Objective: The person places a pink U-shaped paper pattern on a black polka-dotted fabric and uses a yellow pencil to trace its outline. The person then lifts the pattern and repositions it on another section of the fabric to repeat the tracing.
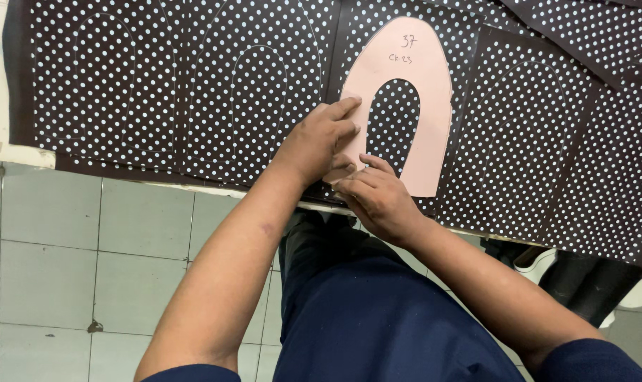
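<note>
Nearest to me are both forearms, reaching out over my dark blue trousers and the pale tiled floor toward the table edge. My right hand lies low at the near end of the pink card pattern, fingers curled close, the tips pinching at its left leg; whether they hold anything else I cannot tell. Just beyond it, my left hand presses flat, fingers spread on that same leg, so the horseshoe-shaped card cannot slip on the dotted brown fabric. Farther left of my grip, traced outlines of the same shape show faintly on the cloth.
</note>
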A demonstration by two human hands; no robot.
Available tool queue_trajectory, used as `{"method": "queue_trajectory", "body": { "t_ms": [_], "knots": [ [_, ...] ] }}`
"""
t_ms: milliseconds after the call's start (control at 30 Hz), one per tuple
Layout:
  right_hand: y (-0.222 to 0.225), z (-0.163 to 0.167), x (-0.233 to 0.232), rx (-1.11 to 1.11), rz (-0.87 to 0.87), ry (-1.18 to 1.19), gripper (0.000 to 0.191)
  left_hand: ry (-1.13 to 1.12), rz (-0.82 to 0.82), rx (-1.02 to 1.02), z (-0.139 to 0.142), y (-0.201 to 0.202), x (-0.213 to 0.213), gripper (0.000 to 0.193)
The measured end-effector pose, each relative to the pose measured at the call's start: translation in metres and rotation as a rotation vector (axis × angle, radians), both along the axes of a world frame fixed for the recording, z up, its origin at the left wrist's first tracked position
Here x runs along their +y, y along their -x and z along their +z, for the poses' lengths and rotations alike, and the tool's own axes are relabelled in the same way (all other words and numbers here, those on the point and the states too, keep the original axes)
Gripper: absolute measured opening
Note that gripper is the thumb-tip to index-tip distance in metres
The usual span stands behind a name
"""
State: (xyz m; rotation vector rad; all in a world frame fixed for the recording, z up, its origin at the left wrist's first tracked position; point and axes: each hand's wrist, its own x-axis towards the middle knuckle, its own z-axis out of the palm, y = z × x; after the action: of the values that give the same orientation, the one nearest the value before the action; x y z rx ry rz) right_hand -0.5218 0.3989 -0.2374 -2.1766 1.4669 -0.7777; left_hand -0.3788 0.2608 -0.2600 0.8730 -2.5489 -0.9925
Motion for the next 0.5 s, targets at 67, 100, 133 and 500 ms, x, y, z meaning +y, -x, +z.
{"method": "queue_trajectory", "body": {
  "t_ms": [67, 100, 133, 500],
  "knots": [
    [0.000, 0.000, -0.001, -0.002, 0.004, 0.010, 0.010, 0.004, -0.008, -0.014, 0.001, 0.000, 0.002, 0.053],
    [0.000, -0.001, -0.003, -0.007, 0.009, 0.013, 0.011, 0.009, -0.010, -0.021, 0.001, 0.000, 0.001, 0.053],
    [0.000, -0.002, -0.003, -0.014, 0.014, 0.015, 0.012, 0.013, -0.010, -0.018, 0.001, -0.001, 0.002, 0.052],
    [0.065, 0.007, 0.036, -0.153, -0.661, -0.227, 0.018, 0.186, 0.063, 0.105, -0.022, -0.008, 0.050, 0.052]
  ]
}}
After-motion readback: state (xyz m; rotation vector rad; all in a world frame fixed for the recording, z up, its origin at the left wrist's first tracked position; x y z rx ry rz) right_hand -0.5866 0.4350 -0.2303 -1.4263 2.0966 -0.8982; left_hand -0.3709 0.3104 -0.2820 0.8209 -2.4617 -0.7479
